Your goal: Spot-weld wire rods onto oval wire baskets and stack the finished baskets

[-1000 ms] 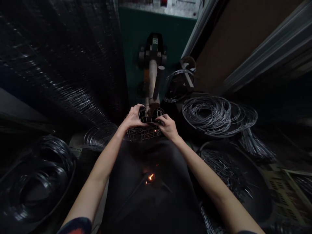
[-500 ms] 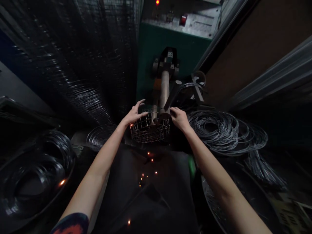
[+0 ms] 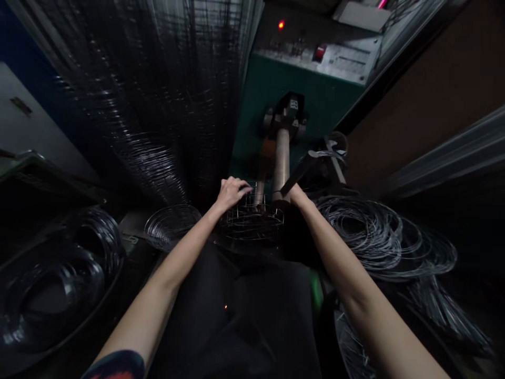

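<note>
A small round wire basket (image 3: 252, 221) sits under the two metal arms (image 3: 281, 163) of a green welding machine (image 3: 300, 89). My left hand (image 3: 232, 191) grips the basket's upper rim on the left, fingers curled over the wire. On the basket's right side is my right hand (image 3: 296, 196), mostly hidden behind the lower arm; its fingers do not show.
Tall stacks of wire mesh (image 3: 158, 105) rise at the left. A flat wire disc (image 3: 172, 226) lies beside the basket. Loose wire rings (image 3: 379, 231) pile up at the right, and dark coiled hoops (image 3: 59, 273) at the lower left. A red lamp (image 3: 281, 24) glows on the machine panel.
My head has tilted up, so the scene sits lower in view. My left hand has closed on the basket rim after being spread. The sparks have almost died out.
</note>
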Tool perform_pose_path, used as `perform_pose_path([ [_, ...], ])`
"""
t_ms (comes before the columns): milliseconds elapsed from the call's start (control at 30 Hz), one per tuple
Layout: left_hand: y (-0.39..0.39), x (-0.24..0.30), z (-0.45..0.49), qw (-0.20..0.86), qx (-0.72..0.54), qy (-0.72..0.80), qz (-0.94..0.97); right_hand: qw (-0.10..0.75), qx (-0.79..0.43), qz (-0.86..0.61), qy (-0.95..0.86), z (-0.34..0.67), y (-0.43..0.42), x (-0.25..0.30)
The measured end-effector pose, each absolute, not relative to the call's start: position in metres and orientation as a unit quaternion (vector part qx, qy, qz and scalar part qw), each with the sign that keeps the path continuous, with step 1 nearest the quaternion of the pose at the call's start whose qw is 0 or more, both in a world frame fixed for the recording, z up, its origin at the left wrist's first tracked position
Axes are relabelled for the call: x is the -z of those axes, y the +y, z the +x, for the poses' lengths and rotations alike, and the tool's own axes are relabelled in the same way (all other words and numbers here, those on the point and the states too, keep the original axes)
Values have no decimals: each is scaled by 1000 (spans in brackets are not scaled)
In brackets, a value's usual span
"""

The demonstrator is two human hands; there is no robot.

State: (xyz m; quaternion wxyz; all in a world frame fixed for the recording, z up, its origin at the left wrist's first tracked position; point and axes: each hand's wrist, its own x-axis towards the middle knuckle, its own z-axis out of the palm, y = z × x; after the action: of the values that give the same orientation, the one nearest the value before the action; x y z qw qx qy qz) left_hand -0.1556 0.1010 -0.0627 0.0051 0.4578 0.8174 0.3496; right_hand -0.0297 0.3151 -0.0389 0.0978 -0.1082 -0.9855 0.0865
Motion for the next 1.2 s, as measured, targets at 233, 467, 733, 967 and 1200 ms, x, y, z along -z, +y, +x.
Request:
perform_pose_path([
  [233, 81, 68, -128, 41, -307, 780, 543, -1, -49, -106, -993, -24, 311, 22],
  [467, 7, 65, -45, 45, -192, 678, 708, -46, -83, -86, -992, -9, 288, 21],
  [733, -86, -5, -155, 73, -211, 800, 557, 68, -256, -22, -964, 69, 266, 53],
  [967, -129, 77, -191, 10, -152, 927, 343, 90, -310, -20, -946, 115, 213, 64],
  [1200, -108, 225, -139, 123, -94, 949, 275, 70, -355, -72, -930, 156, 174, 8],
])
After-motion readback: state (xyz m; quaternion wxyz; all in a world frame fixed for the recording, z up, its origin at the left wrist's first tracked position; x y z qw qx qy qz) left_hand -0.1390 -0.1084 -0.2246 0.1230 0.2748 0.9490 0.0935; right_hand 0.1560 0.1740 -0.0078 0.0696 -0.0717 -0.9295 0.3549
